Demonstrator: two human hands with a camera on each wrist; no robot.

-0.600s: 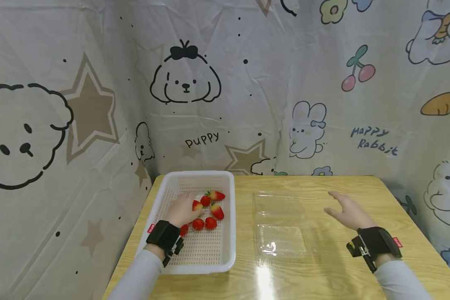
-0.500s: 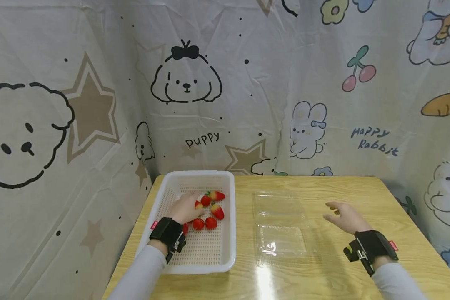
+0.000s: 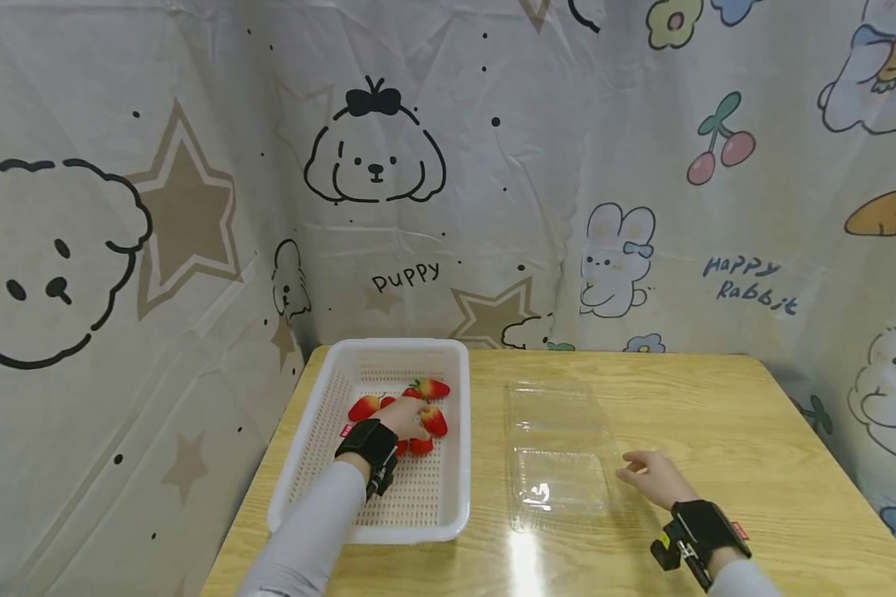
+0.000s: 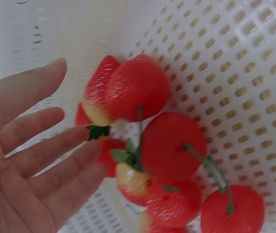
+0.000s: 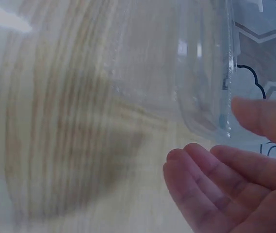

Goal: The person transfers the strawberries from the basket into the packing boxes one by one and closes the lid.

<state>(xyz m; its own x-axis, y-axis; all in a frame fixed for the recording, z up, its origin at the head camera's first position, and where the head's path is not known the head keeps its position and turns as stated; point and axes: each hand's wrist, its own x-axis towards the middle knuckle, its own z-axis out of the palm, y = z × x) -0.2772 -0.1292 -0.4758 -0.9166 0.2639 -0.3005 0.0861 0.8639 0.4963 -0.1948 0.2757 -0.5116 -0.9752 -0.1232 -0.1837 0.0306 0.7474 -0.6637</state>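
My left hand (image 3: pixel 401 417) reaches into a white perforated basket (image 3: pixel 464 489), above several strawberries (image 3: pixel 434 422) and round red fruits. The left wrist view has its fingers (image 4: pixel 50 148) extended beside the pile, with nothing in the palm; contact with the fruit cannot be judged. Round red fruits (image 4: pixel 174 145) there carry green stems. Part of the pile is hidden under the hand in the head view. A clear plastic box (image 3: pixel 560 481) lies right of the basket. Just off its right side is my right hand (image 3: pixel 655 478), fingers loosely bent, holding nothing.
Both containers stand on a wood-grain table (image 3: pixel 702 406). A printed curtain (image 3: pixel 538 182) hangs behind the table and along its sides. Another strawberry (image 3: pixel 363 407) lies in the left part of the basket.
My left hand has shifted right over the fruit, uncovering a strawberry on the left. The right hand has come down and left toward the clear box. The head view has turned slightly.
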